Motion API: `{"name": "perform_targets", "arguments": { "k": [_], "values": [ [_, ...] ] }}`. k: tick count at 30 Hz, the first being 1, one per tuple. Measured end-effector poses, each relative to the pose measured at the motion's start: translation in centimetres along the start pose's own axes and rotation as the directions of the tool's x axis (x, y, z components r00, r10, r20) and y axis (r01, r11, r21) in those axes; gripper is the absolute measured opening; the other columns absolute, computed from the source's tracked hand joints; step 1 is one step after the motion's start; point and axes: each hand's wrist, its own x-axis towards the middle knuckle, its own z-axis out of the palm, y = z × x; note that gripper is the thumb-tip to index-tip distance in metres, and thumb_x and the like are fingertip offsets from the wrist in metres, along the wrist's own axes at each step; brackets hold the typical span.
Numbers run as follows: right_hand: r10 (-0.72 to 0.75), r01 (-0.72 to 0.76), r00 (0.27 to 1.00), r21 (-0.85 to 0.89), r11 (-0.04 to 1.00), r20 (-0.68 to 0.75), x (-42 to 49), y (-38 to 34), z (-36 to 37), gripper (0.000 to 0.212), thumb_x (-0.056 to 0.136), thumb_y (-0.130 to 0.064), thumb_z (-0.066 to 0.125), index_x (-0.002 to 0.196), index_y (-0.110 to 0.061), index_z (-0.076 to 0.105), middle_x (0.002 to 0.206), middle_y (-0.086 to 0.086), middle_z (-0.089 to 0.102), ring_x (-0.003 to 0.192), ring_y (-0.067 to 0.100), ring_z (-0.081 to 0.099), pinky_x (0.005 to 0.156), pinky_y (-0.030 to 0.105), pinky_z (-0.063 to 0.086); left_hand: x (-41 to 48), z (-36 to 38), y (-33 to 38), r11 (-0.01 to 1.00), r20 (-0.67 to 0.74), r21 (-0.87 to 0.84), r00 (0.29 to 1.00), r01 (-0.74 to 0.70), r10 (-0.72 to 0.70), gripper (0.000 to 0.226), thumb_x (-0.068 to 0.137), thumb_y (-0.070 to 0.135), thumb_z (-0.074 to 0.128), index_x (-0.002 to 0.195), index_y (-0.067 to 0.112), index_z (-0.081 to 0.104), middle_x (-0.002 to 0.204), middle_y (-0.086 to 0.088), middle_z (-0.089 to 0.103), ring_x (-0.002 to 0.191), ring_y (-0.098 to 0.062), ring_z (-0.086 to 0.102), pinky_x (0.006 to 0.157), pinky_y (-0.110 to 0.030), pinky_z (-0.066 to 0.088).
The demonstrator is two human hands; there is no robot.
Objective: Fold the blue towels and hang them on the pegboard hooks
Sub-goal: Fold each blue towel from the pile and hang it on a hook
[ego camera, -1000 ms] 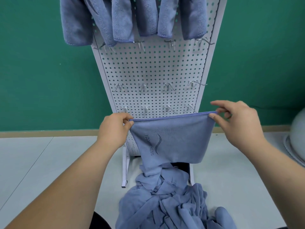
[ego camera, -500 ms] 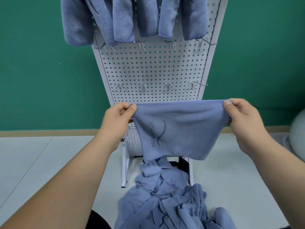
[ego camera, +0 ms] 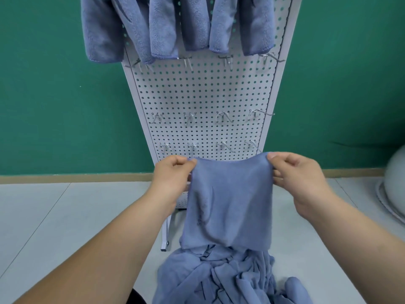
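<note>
A folded blue towel [ego camera: 228,202] hangs in front of me, held up by its two top corners. My left hand [ego camera: 173,174] pinches the left corner and my right hand [ego camera: 300,174] pinches the right one. Behind it stands the white pegboard [ego camera: 201,95] with rows of bare metal hooks [ego camera: 222,117]. Several folded blue towels [ego camera: 153,25] hang from its top row. A heap of loose blue towels [ego camera: 221,277] lies on the floor below my hands, at the pegboard's foot.
A green wall [ego camera: 54,95] with a tan skirting strip runs behind the pegboard. Pale grey floor [ego camera: 65,216] spreads left and right. A rounded grey-white object [ego camera: 394,185] sits at the right edge. A dark shape [ego camera: 135,298] shows at the bottom.
My hands have come closer together and dropped a little. The towel between them is now narrower and hangs longer, with its printed logo turned to the left side.
</note>
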Motion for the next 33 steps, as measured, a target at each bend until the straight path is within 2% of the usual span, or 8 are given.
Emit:
{"name": "perform_targets", "arguments": {
  "k": [3, 8, 12, 18, 20, 24, 28, 33],
  "values": [
    [-0.006, 0.008, 0.998, -0.035, 0.999, 0.063, -0.9, 0.6, 1.7, 0.009, 0.098, -0.018, 0.075, 0.100, -0.009, 0.077, 0.095, 0.010, 0.081, 0.078, 0.016, 0.071, 0.084, 0.038, 0.063, -1.4, 1.9, -0.7, 0.999, 0.113, 0.046, 0.993, -0.029, 0.024, 0.010, 0.097, 0.017, 0.075, 0.095, 0.010, 0.068, 0.084, -0.007, 0.077, 0.067, -0.016, 0.069, 0.066, -0.032, 0.059],
    [-0.076, 0.097, 0.986, -0.140, 0.985, 0.149, -2.2, 1.8, 3.6, 0.003, 0.097, -0.020, 0.076, 0.099, -0.017, 0.076, 0.087, 0.010, 0.078, 0.073, 0.011, 0.067, 0.081, 0.036, 0.060, -3.1, 3.5, -1.5, 0.983, 0.208, 0.144, 0.975, -0.114, 0.083, 0.006, 0.094, 0.023, 0.079, 0.096, 0.020, 0.073, 0.086, -0.006, 0.078, 0.076, -0.020, 0.072, 0.078, -0.036, 0.061],
    [-0.164, 0.202, 0.967, -0.190, 0.961, 0.197, -2.7, 2.2, 4.2, 0.001, 0.094, -0.021, 0.079, 0.094, -0.020, 0.079, 0.081, -0.007, 0.077, 0.074, 0.006, 0.068, 0.078, 0.028, 0.054, -3.5, 4.0, -1.8, 0.982, 0.200, 0.132, 0.974, -0.136, 0.108, 0.005, 0.092, 0.024, 0.080, 0.091, 0.026, 0.076, 0.087, -0.003, 0.077, 0.079, -0.016, 0.073, 0.085, -0.045, 0.064],
    [-0.200, 0.253, 0.959, -0.286, 0.924, 0.202, -3.0, 2.5, 4.4, 0.005, 0.093, -0.023, 0.079, 0.091, -0.027, 0.078, 0.083, -0.008, 0.078, 0.081, 0.015, 0.073, 0.083, 0.043, 0.063, -3.7, 4.1, -1.6, 0.988, 0.189, 0.093, 0.976, -0.126, 0.107, 0.004, 0.093, 0.020, 0.080, 0.095, 0.020, 0.077, 0.088, -0.007, 0.079, 0.092, -0.032, 0.075, 0.088, -0.051, 0.062],
    [-0.218, 0.275, 0.954, -0.315, 0.909, 0.206, -3.0, 2.6, 4.5, 0.006, 0.093, -0.022, 0.079, 0.092, -0.028, 0.078, 0.084, -0.012, 0.078, 0.080, 0.011, 0.073, 0.081, 0.038, 0.062, -3.8, 4.1, -1.5, 0.991, 0.194, 0.081, 0.976, -0.111, 0.093, 0.005, 0.094, 0.018, 0.079, 0.098, 0.017, 0.077, 0.088, -0.009, 0.079, 0.091, -0.032, 0.075, 0.088, -0.051, 0.062],
    [-0.268, 0.337, 0.939, -0.427, 0.839, 0.214, -3.4, 2.7, 4.5, 0.011, 0.093, -0.022, 0.079, 0.094, -0.032, 0.076, 0.085, -0.022, 0.075, 0.079, 0.000, 0.069, 0.070, 0.013, 0.053, -3.9, 4.0, -1.5, 0.991, 0.204, 0.076, 0.975, -0.107, 0.089, 0.005, 0.097, 0.014, 0.075, 0.101, 0.013, 0.078, 0.087, -0.007, 0.080, 0.084, -0.018, 0.077, 0.089, -0.046, 0.062],
    [-0.316, 0.396, 0.917, -0.449, 0.801, 0.246, -3.9, 2.9, 4.7, 0.017, 0.087, -0.027, 0.083, 0.099, -0.032, 0.072, 0.093, -0.016, 0.074, 0.087, 0.002, 0.069, 0.077, 0.028, 0.060, -3.8, 3.9, -1.5, 0.989, 0.212, 0.079, 0.972, -0.122, 0.103, 0.013, 0.101, 0.016, 0.068, 0.095, 0.017, 0.079, 0.089, -0.003, 0.080, 0.087, -0.018, 0.078, 0.087, -0.043, 0.063],
    [-0.348, 0.399, 0.917, -0.464, 0.791, 0.197, -3.6, 3.3, 4.9, 0.032, 0.079, -0.033, 0.091, 0.091, -0.031, 0.062, 0.088, -0.014, 0.069, 0.083, 0.005, 0.066, 0.069, 0.026, 0.054, -4.0, 4.1, -1.4, 0.988, 0.292, 0.072, 0.950, -0.133, 0.107, 0.023, 0.107, 0.024, 0.058, 0.103, 0.018, 0.080, 0.095, 0.000, 0.080, 0.090, -0.011, 0.075, 0.084, -0.034, 0.062]
  ]
}}
